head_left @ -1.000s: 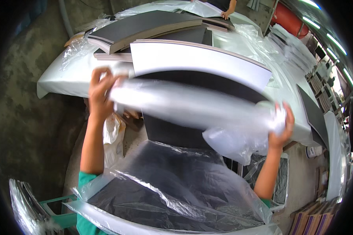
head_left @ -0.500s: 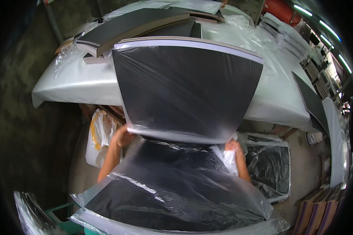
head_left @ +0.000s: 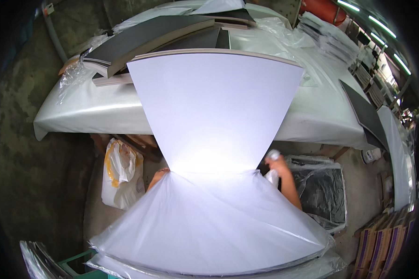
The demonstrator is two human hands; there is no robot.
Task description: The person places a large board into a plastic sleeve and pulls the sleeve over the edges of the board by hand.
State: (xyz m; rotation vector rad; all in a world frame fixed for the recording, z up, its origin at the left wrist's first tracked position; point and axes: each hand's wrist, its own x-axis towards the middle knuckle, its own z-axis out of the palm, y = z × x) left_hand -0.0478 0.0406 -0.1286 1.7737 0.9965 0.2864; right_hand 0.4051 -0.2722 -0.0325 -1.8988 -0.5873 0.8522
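In the head view, a white panel (head_left: 214, 111) is lying in the middle, its bare far part resting over a pale-covered table (head_left: 88, 111) and its near part narrowing, then spreading wide beneath clear film (head_left: 209, 223) toward the near edge. The left hand (head_left: 160, 175) is touching or nearing the panel's left side at the narrow waist; the panel is hiding its fingers, so whether they are apart or together cannot be told. The right hand (head_left: 278, 166), blurring slightly, is staying just beside the right side of the waist, its fingers curling together on bunched plastic (head_left: 272, 177). On the far left of the table, dark curved boards (head_left: 149, 37) are lying stacked. Below the table, a white bag (head_left: 122, 176) is sitting at the left, while a film-wrapped dark panel (head_left: 319, 190) is lying at the right, near a small pail (head_left: 370, 156). Cartons (head_left: 381, 242) are standing at the near right.
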